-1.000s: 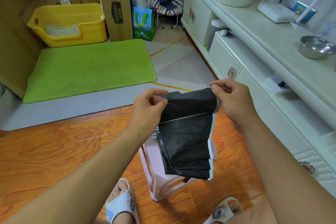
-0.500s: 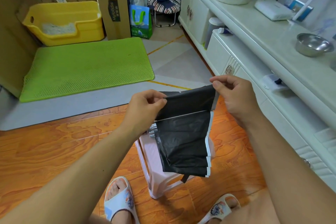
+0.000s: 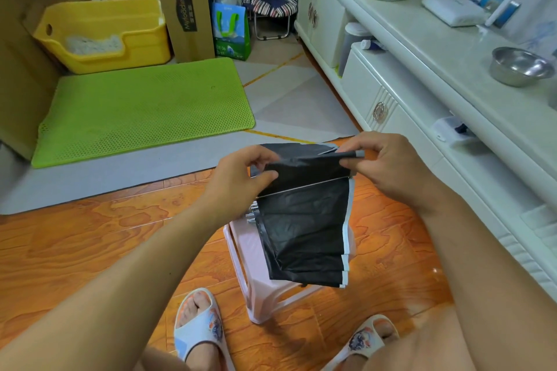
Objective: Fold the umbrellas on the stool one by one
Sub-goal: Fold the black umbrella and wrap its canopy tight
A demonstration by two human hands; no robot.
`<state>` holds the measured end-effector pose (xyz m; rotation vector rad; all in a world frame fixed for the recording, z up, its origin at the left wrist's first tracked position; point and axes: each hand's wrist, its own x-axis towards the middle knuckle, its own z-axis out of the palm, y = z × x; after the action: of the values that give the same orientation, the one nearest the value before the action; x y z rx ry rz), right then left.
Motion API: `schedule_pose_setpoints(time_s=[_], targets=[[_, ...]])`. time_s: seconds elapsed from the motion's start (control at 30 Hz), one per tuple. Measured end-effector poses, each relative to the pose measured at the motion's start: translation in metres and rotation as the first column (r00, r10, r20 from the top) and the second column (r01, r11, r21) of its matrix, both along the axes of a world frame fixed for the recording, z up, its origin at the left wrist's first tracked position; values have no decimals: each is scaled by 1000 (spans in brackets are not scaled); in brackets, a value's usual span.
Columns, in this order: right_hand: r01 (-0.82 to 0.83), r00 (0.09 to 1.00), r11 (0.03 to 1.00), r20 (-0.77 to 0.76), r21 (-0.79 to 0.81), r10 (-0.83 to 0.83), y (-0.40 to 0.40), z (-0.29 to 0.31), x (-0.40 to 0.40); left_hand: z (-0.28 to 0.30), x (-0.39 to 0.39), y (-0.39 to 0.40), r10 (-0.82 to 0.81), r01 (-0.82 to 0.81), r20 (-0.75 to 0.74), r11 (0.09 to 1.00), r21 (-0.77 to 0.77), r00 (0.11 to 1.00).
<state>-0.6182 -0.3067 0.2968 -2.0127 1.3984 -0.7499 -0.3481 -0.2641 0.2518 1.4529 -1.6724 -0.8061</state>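
now | left hand point(image 3: 241, 181) + right hand point(image 3: 388, 169): pinching black umbrella point(image 3: 304, 220) | over pink stool point(image 3: 250, 253)

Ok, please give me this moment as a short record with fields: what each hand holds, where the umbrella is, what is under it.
left hand: pinches the left end of the umbrella's top fold
right hand: pinches the right end of the same fold
umbrella: black with a pale edge, held in the air, cloth hanging down
stool: pink, on the wood floor, below the umbrella
other umbrellas: none visible
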Motion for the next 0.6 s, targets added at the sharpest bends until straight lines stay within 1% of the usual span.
schedule_pose_setpoints(time_s=[0.07, 0.1, 0.17, 0.23, 0.33, 0.47, 0.53, 0.6], targets=[[7, 1000, 1000, -7, 14, -7, 5, -2, -4, -1, 3, -2, 4, -4, 15, 1000, -29, 1000], [5, 1000, 1000, -17, 9, -5, 9, -3, -6, -1, 4, 0, -24, 24, 21, 999, -28, 999], [-44, 998, 999, -52, -8, 44, 17, -6, -11, -5, 4, 7, -120, 122, 71, 992, -24, 990], [-128, 984, 992, -128, -21, 125, 26, -14, -17, -14, 3, 16, -224, 240, 191, 969, -65, 956], [-247, 926, 966, -310, -72, 214, 36, -36, -27, -31, 1, 25, -338, 414, 415, 904, -105, 844], [-388, 807, 916, -518, -105, 282, 52, -76, -29, -58, -7, 43, -329, 526, 651, 841, -128, 685], [-421, 753, 898, -601, -127, 268, 61, -98, -29, -74, -7, 50, -318, 570, 744, 816, -101, 587], [-411, 703, 900, -679, -143, 213, 66, -115, -30, -83, -5, 53, -337, 588, 796, 808, -29, 503]])
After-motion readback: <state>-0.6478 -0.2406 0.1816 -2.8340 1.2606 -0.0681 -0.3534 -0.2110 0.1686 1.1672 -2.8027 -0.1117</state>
